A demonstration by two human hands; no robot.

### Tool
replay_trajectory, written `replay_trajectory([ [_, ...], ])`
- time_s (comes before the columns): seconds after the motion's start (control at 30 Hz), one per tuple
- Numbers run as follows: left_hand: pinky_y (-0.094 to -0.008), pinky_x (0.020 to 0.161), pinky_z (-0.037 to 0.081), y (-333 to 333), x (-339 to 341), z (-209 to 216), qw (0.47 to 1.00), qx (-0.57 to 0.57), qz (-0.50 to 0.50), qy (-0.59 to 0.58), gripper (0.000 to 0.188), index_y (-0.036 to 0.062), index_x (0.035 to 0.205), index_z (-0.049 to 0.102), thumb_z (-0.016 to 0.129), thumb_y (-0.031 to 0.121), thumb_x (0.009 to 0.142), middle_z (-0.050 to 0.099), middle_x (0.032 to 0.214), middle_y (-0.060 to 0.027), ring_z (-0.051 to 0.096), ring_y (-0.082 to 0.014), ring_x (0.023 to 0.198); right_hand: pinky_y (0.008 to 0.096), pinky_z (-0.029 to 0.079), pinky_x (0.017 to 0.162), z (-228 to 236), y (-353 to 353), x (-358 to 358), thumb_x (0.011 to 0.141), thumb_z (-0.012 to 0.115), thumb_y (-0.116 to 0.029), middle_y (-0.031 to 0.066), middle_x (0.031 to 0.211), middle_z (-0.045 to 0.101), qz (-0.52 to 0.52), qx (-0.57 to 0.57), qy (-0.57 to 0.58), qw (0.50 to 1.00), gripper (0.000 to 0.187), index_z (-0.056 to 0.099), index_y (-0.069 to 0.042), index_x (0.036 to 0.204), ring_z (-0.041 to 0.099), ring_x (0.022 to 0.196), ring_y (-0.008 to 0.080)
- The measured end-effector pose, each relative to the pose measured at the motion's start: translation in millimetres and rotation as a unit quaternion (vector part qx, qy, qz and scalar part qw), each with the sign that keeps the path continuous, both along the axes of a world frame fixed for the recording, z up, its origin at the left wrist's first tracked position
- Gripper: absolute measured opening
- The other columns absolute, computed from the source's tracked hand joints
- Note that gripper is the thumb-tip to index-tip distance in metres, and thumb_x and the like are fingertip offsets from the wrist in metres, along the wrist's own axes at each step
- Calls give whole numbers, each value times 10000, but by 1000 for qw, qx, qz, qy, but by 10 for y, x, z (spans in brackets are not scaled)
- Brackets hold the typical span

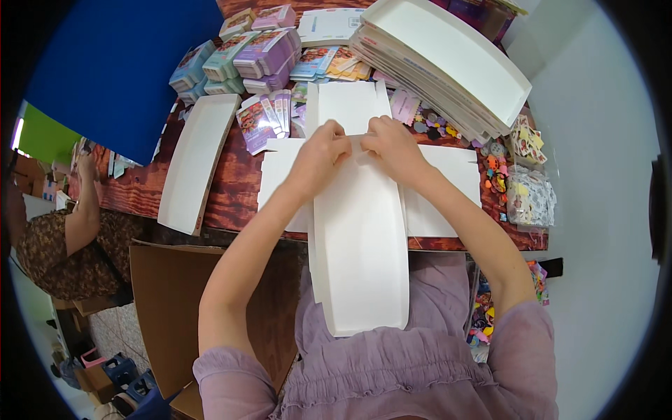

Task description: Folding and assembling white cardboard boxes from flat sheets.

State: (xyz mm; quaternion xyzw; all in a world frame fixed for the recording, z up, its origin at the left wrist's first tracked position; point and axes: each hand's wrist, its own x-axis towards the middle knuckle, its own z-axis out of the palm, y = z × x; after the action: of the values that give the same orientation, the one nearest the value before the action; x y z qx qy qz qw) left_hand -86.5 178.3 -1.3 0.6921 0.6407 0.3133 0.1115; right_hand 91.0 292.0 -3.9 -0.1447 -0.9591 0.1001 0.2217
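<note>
A long white cardboard tray [360, 245] with low raised sides stretches from the table toward my lap. Beneath it lies a wider unfolded white cardboard sheet [442, 183], whose side flaps stick out left and right and whose far panel points away from me. My left hand [322, 155] is closed at the left corner of the tray's far end, fingers curled and pressed on the card. Close beside it, my right hand [393, 148] pinches the right part of the same end. The fingertips hide part of the folded edge.
A stack of white trays [448, 59] stands at the far right. Another tray [198, 164] lies on the left, near bundled small boxes [266, 52] and fanned purple cards [264, 120]. Bagged pieces [530, 196] sit by the right wall. A large brown carton [175, 301] stands below the table; another person [70, 231] works at left.
</note>
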Motion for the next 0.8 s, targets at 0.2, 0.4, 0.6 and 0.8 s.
replay_trajectory([
  [0.2, -413, 1097, 423, -232, 209, -50, 985, 102, 95, -102, 472, 33, 1366, 514, 616, 22, 906, 303, 1570, -234, 428, -388, 1391, 408, 494, 763, -92, -22, 45, 788, 671, -16, 87, 931, 549, -11, -35, 56, 998, 85, 594, -43, 809, 587, 925, 280],
  [0.4, -404, 1248, 140, -363, 334, 12, 962, 10, 115, -249, 724, -63, 1570, 135, 536, 129, 999, 167, 1633, -265, 149, -345, 1538, 401, 517, 841, -86, -68, 50, 821, 637, 0, 105, 1199, 605, -3, -63, 61, 996, 40, 606, -10, 844, 596, 1014, 293],
  [0.6, -354, 1172, 291, -262, 399, -49, 869, 52, 194, -452, 637, -55, 1562, 201, 494, 153, 1036, 351, 1569, -213, 377, -302, 1431, 397, 507, 873, -77, -59, 5, 818, 640, -3, 98, 1367, 577, 22, 28, 76, 996, 47, 597, -6, 838, 593, 1066, 301],
  [0.8, -306, 1071, 378, -216, 309, -48, 760, 35, 247, -600, 393, -25, 1403, 488, 486, 92, 1028, 539, 1384, -160, 497, -197, 1275, 398, 511, 825, -45, -79, -55, 800, 634, -18, 121, 1157, 600, 29, 56, 74, 995, 36, 626, -25, 834, 585, 1003, 303],
])
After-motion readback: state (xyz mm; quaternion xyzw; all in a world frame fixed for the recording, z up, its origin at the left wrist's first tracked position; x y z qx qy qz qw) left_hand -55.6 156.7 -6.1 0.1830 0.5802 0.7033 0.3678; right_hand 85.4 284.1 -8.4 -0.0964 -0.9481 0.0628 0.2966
